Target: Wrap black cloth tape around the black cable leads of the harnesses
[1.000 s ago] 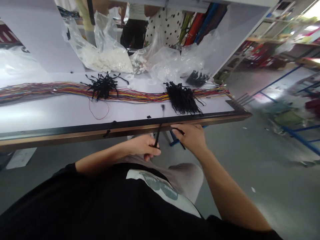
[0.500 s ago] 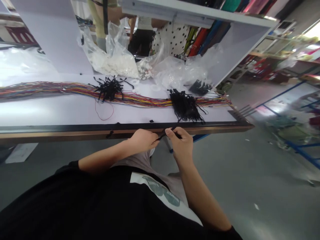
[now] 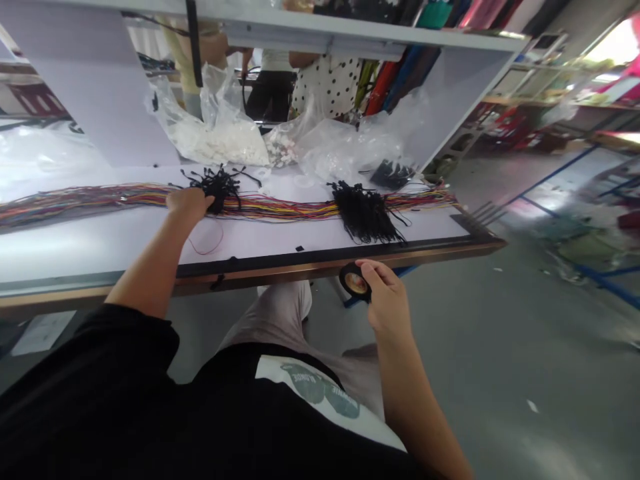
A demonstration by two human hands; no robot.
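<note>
My right hand [image 3: 389, 293] grips a roll of black tape [image 3: 356, 283] by its upper right side, in front of the table edge. My left hand [image 3: 188, 203] reaches across the table with curled fingers at the left side of a bunch of short black cable ends [image 3: 224, 189]. What lies between its fingertips, if anything, is too small to make out. Under that bunch runs a long bundle of thin coloured wires [image 3: 290, 211]. A second, neater bunch of black pieces [image 3: 367, 217] lies across the wires farther right.
Clear plastic bags [image 3: 220, 140] with white small parts stand at the back, beneath a shelf [image 3: 310, 37]. A small black scrap [image 3: 300, 249] and a red wire loop [image 3: 215, 248] lie near the front edge. Other people stand beyond the shelf opening.
My left hand has left the right hand and moved left and forward to the left black bunch. My right hand has shifted slightly right, and the tape roll now shows plainly.
</note>
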